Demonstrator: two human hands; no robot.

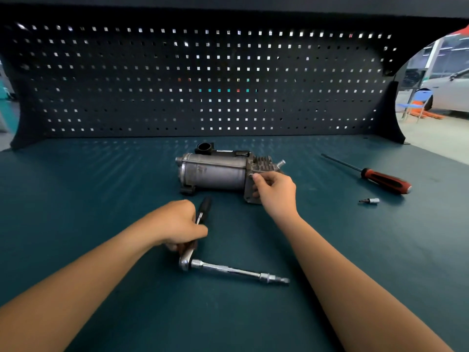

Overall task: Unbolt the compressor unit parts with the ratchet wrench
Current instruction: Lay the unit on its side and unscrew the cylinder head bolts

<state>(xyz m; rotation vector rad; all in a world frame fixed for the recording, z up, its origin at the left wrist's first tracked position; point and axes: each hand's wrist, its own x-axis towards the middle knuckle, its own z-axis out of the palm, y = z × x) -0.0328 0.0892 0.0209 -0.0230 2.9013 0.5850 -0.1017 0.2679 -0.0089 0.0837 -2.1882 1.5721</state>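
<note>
A grey metal compressor unit [215,171] lies on its side in the middle of the green bench top [101,189]. My right hand [275,191] grips its right end, fingers curled round the flange. My left hand [177,224] holds the ratchet wrench [189,261] by its black handle, in front of the compressor. The wrench head rests on the bench, and a long chrome extension bar [238,271] with a bit at its tip points to the right from it.
A red and black screwdriver [375,175] lies at the right of the bench, with a small loose socket bit [370,200] in front of it. A dark pegboard [203,80] stands along the back edge. Beyond the right side are a blue chair and a car.
</note>
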